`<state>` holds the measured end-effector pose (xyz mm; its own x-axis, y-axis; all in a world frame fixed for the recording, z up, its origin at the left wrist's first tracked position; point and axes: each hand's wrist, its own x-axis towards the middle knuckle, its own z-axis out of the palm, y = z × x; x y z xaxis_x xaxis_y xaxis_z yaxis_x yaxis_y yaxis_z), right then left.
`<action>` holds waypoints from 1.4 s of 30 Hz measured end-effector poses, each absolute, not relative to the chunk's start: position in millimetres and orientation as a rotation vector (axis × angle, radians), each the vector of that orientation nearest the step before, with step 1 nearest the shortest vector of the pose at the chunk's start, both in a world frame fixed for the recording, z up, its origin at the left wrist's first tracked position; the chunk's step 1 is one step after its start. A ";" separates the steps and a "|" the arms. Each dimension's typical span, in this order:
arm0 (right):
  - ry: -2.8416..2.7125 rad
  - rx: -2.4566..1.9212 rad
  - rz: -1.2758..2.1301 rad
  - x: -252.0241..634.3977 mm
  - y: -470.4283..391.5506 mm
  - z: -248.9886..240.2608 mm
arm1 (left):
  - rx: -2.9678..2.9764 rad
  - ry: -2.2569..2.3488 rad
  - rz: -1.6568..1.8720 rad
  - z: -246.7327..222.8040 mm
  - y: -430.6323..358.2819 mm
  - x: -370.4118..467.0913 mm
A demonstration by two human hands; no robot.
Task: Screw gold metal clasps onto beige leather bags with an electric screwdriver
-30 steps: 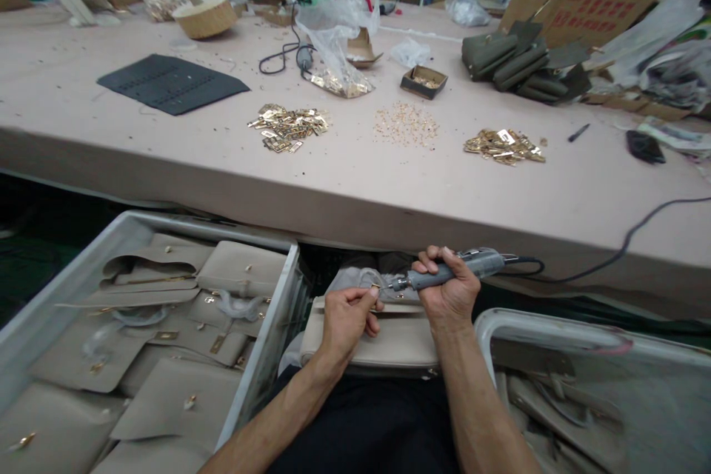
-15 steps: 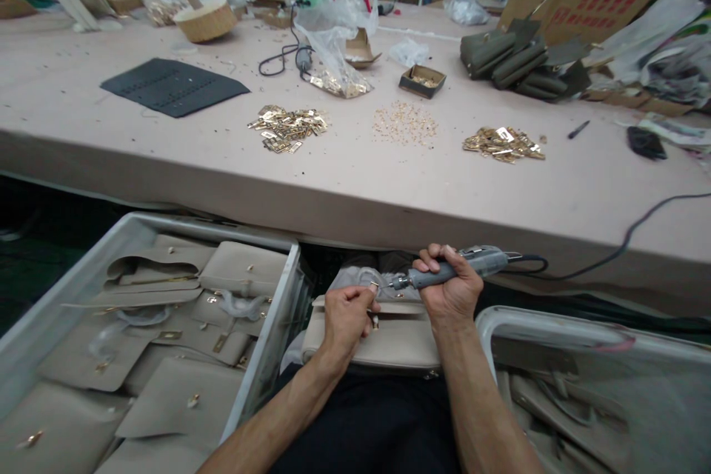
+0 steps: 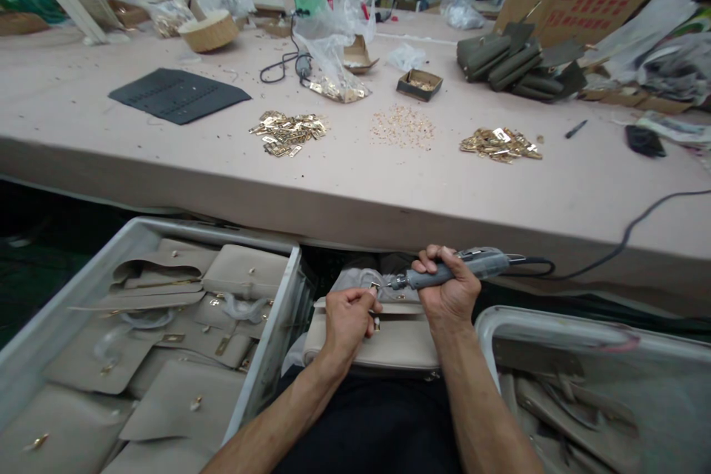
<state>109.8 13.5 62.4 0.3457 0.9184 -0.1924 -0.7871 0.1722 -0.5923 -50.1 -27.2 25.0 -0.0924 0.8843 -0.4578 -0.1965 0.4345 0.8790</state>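
A beige bag [image 3: 389,344] lies across my lap below the table edge. My right hand [image 3: 449,285] is wrapped round a grey corded electric screwdriver [image 3: 483,264], its tip pointing left at a small gold metal piece [image 3: 375,285] on the bag's upper edge. My left hand [image 3: 349,318] pinches that piece between thumb and fingers, close to the tip. The exact contact of tip and metal is too small to tell. Clear plastic film [image 3: 361,278] covers the handle behind my left fingers.
Left, a crate [image 3: 297,259] holds beige bag parts; right, another crate [image 3: 483,318] holds darker ones. The table [image 3: 355,178] bears gold plate piles [image 3: 289,132] [image 3: 500,144], scattered screws [image 3: 403,126] and a small box [image 3: 419,84]. A cord [image 3: 625,237] runs right.
The view has shifted slightly, so the table items appear a little lower. Both hands keep nearly the same pose, with the screwdriver still at the gold piece.
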 end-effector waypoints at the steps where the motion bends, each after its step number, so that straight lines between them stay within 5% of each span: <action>1: -0.250 -0.683 1.219 108.2 13.3 62.5 | 0.676 1.366 1.026 25.0 -27.4 -49.9; 42: -0.998 -0.870 0.963 68.7 0.5 75.7 | 0.716 1.286 0.982 16.5 -29.8 -55.1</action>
